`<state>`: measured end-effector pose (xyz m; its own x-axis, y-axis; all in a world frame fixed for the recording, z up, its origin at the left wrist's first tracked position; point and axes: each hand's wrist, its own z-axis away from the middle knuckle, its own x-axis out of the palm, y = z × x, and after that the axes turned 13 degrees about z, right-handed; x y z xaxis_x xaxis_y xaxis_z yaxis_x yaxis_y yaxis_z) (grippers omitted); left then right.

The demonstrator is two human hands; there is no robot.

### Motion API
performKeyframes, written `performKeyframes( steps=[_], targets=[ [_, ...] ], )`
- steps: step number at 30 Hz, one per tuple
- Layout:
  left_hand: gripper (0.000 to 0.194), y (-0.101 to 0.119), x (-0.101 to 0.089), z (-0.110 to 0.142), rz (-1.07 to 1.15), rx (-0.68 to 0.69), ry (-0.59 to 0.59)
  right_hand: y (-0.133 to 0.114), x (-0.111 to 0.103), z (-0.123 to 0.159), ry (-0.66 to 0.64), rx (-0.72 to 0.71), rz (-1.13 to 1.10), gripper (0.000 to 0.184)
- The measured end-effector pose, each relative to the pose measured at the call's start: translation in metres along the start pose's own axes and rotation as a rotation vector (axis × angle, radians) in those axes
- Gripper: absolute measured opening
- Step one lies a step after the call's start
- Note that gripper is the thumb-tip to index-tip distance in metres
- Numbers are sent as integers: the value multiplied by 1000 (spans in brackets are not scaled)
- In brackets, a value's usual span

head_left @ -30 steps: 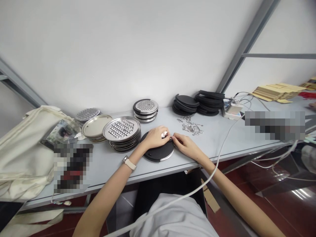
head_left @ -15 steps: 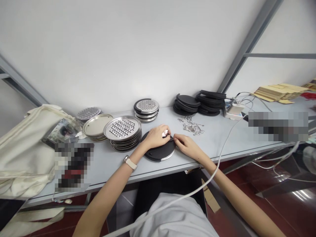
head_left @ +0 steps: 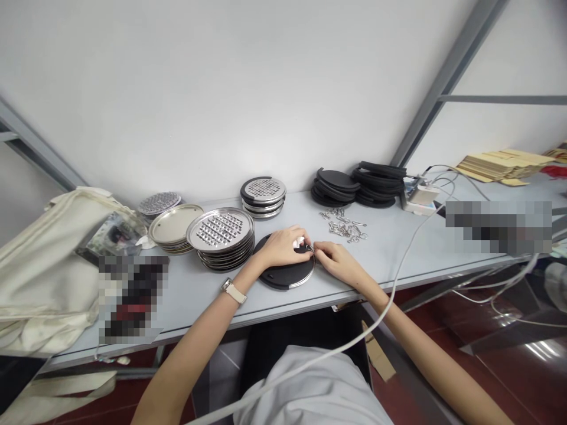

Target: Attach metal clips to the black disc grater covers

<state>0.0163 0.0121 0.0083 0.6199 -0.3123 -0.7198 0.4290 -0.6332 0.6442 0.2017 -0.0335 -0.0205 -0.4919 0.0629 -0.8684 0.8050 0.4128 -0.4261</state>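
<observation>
A black round disc (head_left: 283,273) with a silver rim lies flat near the table's front edge. Over its top rests my left hand (head_left: 284,247), fingers curled in and tips at the disc's right edge. A small white wad (head_left: 298,242) shows among those fingers; whether it is tissue or a wrapping I cannot tell. My right hand (head_left: 335,260) meets the same edge, thumb and forefinger pinched on a small metal clip (head_left: 309,248), partly hidden between both hands. Loose metal clips (head_left: 345,228) are scattered just beyond my right hand.
Left of the disc are stacked round metal graters (head_left: 220,231) and plain metal plates (head_left: 175,225). Behind stand more graters (head_left: 264,192) and black disc stacks (head_left: 335,186). A white cable (head_left: 410,251) crosses over my right forearm. Cream cloth (head_left: 48,254) lies far left.
My left fingers have shifted slightly right toward the disc's edge. The metal clip shows a little more between my fingertips. The disc has stayed in place.
</observation>
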Motion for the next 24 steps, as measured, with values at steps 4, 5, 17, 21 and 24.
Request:
performKeyframes(
  steps=[4,5,17,21,24],
  targets=[
    [18,-2,0,-1,28,-13,-13,1,1,0,18,9,6,28],
    [19,-3,-1,-1,35,-13,-17,1,1,0,22,10,8,28],
    [14,-9,-2,-3,174,22,-54,-1,1,-1,20,-24,6,30],
    [9,-8,-2,-3,204,20,-63,-2,1,-1,36,-42,24,30],
    [9,-6,-2,-3,178,30,-66,-2,2,-1,34,-17,17,30]
  ],
)
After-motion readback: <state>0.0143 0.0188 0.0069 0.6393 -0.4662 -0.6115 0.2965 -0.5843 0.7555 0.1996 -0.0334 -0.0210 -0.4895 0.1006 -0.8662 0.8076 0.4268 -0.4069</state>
